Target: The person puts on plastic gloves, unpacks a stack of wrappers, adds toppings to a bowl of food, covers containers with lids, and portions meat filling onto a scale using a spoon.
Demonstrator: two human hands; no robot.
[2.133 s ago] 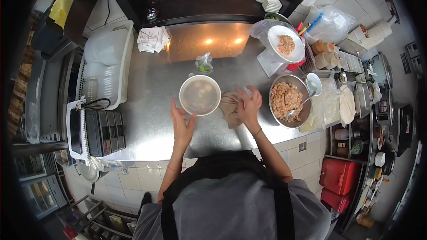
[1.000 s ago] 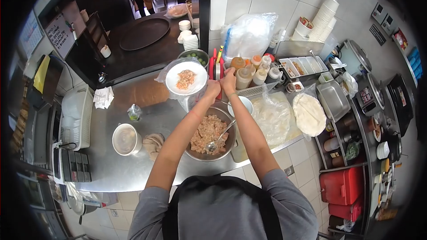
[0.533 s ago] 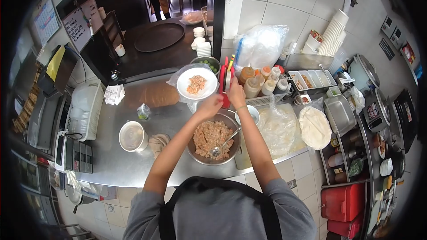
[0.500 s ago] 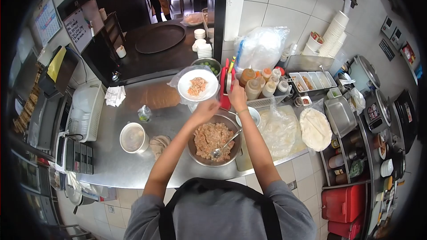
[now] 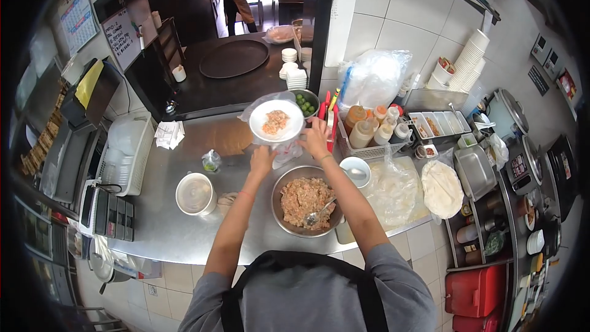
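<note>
A white bowl (image 5: 276,122) holding a portion of minced meat mixture (image 5: 276,123) stands on the far side of the steel counter, with a clear plastic bag (image 5: 285,152) around and below it. My left hand (image 5: 262,161) is closed at the bag's near-left edge; its fingertips are partly hidden. My right hand (image 5: 316,139) is at the bowl's right side, thumb and fingers apart. Between my forearms sits a metal bowl (image 5: 276,212) of minced meat mixture with a spoon (image 5: 312,217) in it. A small white bowl (image 5: 362,166) is beside my right forearm.
Left are a lidded white tub (image 5: 195,194), a cloth (image 5: 227,202) and a small bag of greens (image 5: 211,160). Green limes (image 5: 305,105), red-handled tools (image 5: 332,117) and sauce bottles (image 5: 375,128) stand behind. Wrappers (image 5: 444,189) lie right. Another person (image 5: 236,0) stands beyond the hatch.
My right hand has left the red-handled tools and come back beside the white bowl. My left hand has moved left and down to the bag's edge. The view has shifted slightly.
</note>
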